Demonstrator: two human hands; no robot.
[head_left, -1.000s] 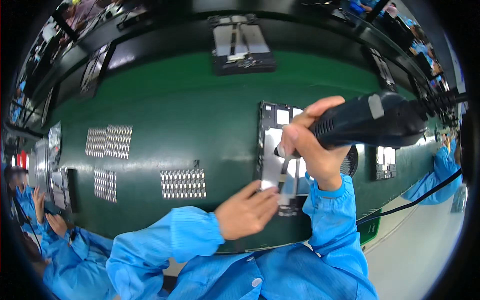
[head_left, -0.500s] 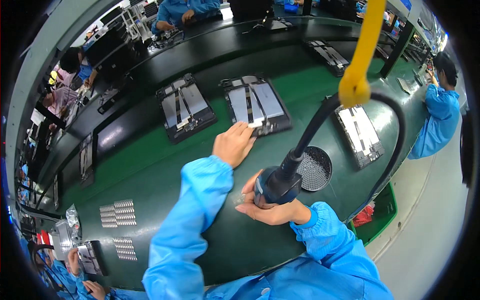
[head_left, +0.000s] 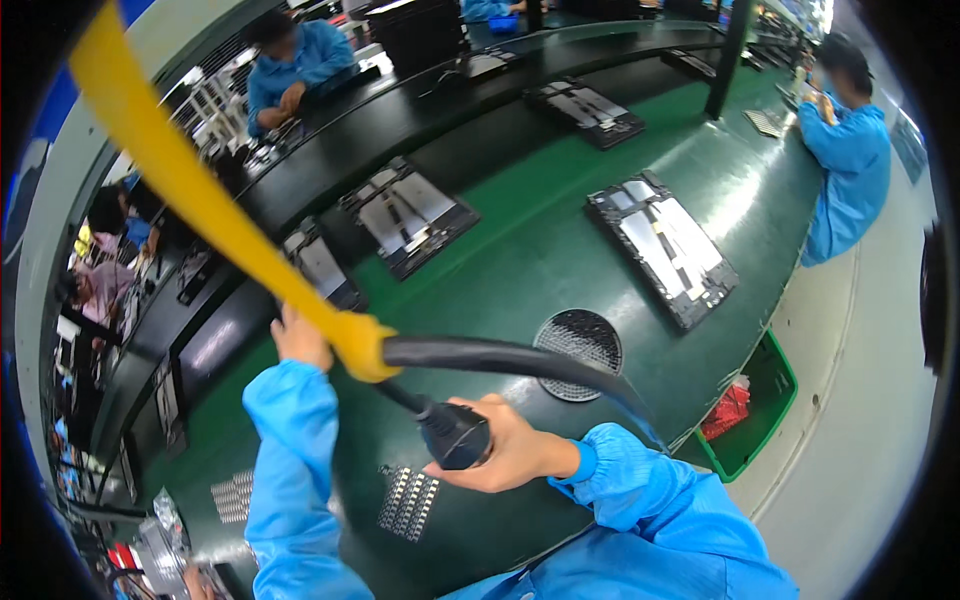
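My right hand (head_left: 510, 448) is wrapped round a black corded handheld tool (head_left: 455, 436), probably an electric screwdriver; its tip is hidden below. Out to the left, my left hand (head_left: 303, 342) has its fingers stretched out at the near end of an opened tablet (head_left: 318, 268). The yellow strap (head_left: 215, 215) partly covers that hand, so contact is hard to judge. A second opened tablet (head_left: 405, 222) lies just beyond, with pale battery cells showing. Beside my right fingertips is a sheet of small metal parts (head_left: 408, 505); whether they touch it I cannot tell.
A round dark dish (head_left: 578, 352) of tiny pieces stands right of the tool. Another opened tablet (head_left: 665, 248) lies farther right. The black cable (head_left: 500, 358) crosses in front. A green bin (head_left: 765, 410) is beside the bench; a co-worker (head_left: 850, 150) sits at far right.
My view has swung, and the strap and cable now cross to the left. My left hand has moved left, off the tablet it was touching. My right hand still grips the tool.
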